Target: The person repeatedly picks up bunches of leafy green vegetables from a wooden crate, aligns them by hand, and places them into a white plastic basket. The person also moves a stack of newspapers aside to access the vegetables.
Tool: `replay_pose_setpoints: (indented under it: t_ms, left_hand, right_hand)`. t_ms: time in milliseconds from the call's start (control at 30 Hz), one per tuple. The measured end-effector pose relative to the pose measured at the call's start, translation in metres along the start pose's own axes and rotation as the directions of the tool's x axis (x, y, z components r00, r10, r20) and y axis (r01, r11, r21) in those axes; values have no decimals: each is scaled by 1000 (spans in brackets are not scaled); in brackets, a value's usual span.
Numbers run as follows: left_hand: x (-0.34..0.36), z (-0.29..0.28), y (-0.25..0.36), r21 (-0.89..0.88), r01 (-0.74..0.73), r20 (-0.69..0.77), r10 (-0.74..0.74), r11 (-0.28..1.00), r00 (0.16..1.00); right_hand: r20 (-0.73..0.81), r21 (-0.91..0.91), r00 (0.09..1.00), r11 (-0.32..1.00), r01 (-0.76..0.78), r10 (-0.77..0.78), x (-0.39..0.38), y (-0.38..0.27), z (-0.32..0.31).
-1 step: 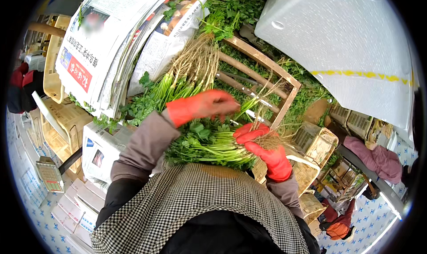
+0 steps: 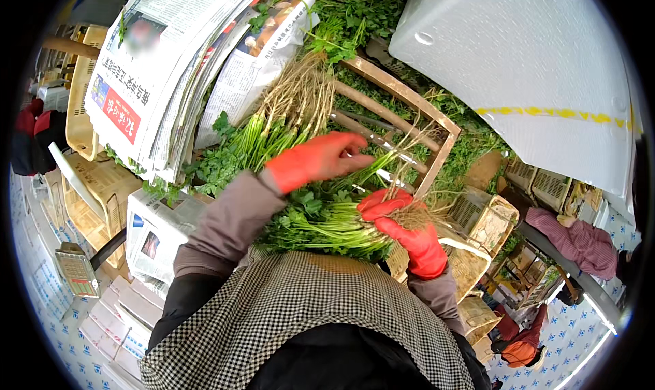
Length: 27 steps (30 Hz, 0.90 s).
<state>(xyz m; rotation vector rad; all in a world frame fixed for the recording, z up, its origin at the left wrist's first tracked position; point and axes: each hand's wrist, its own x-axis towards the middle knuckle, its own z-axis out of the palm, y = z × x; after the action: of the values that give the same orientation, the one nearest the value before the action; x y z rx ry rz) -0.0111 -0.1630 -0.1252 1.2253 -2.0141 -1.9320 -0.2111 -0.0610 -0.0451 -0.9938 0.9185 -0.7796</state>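
My right hand [image 2: 411,234], in a red glove, is closed round the root end of a bunch of leafy, celery-like greens [image 2: 327,226]. The bunch lies across my lap, leaves to the left and pale roots to the right. A separate stalk [image 2: 383,165] slants up just above that hand. My left hand [image 2: 321,159], also red-gloved, hovers over the bunch with thumb and fingers apart, close to the stalk. Nothing shows in its grasp. Behind it, a larger pile of rooted greens [image 2: 273,127] rests against newspapers, with long tan roots upward.
A thick newspaper stack [image 2: 147,69] stands at the left. Ahead is a wooden frame with slats [image 2: 402,90] over loose greens. A big white foam box [image 2: 518,55] fills the far right. Yellow plastic crates [image 2: 495,226] stand right, and another person [image 2: 573,243] is beyond them.
My left hand has shifted slightly right, toward the separate stalk, and its thumb and fingers show more plainly apart. My right hand keeps its hold on the bunch.
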Motion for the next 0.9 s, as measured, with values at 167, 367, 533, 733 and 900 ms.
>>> replay_pose_setpoints:
  t_ms: [167,367,533,733,900]
  left_hand:
    - [39,53,5,427,-48,-79,90,903,993]
    - [0,24,-19,277,-163,17,165,947,986]
    - [-13,22,-22,369,-343,140,313,864,939]
    - [-11,19,-74,210,-373,210,331,904,920]
    - [-18,25,-108,-401,-256,-44,261,880,964]
  right_hand:
    - [-235,-35,966,992,-123,111,-15,2,13]
    - [-719,232,606,940,-252,340,9,-3,9]
    - [-486,104,859,986,-128,163,22,14,-4]
    - [-589,-83,795,968,-236,143,7,11,12]
    - [-922,-104,380,993,-48,-78,-59,-75,-9]
